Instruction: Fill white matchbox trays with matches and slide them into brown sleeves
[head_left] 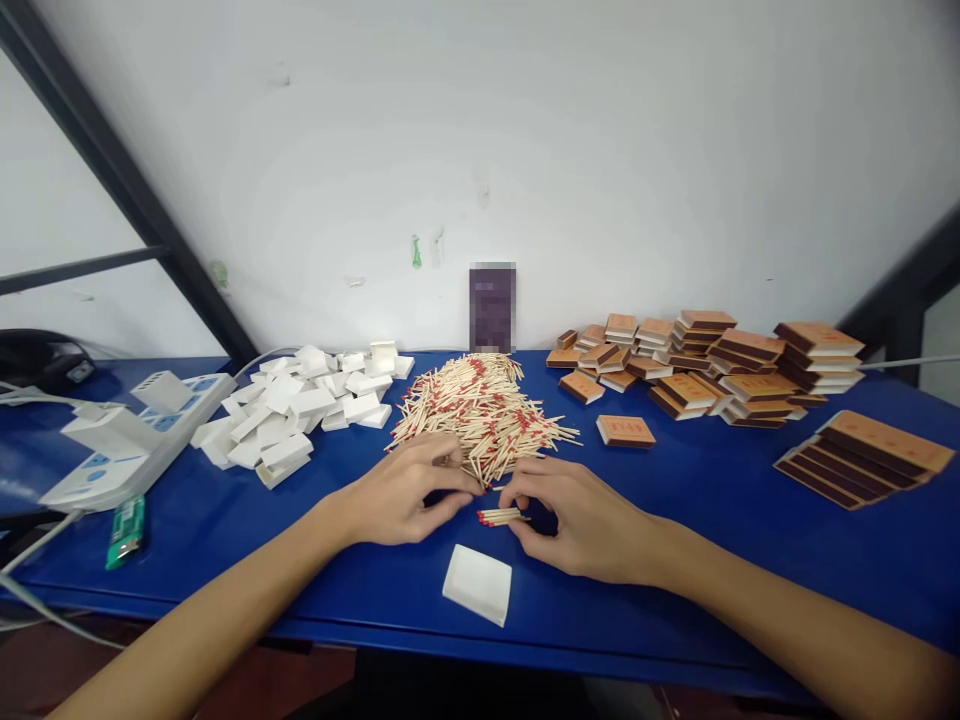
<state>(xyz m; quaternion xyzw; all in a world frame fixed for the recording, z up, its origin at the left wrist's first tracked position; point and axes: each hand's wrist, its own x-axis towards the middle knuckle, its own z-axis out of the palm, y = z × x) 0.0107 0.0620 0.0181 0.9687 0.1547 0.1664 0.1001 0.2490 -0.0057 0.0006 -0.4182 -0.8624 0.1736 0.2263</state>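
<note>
A large heap of red-tipped matches point(480, 410) lies on the blue table in front of both hands. My right hand point(581, 520) pinches a small bundle of matches point(496, 517), their red heads pointing left. At the heap's near edge is my left hand point(409, 490), its thumb and index finger drawn together by a few stray matches. Whatever may be between those fingertips is too small to make out. Closer to the table's front edge, below the hands, sits a single white matchbox tray point(478, 585).
White matchbox trays point(292, 400) are piled on the left, beside a power strip point(142, 450) and a green lighter point(126, 532). Orange-brown matchboxes point(682, 390) are stacked at right, with a row of them point(862, 460) nearer. One matchbox point(626, 431) lies apart. A wall stands behind.
</note>
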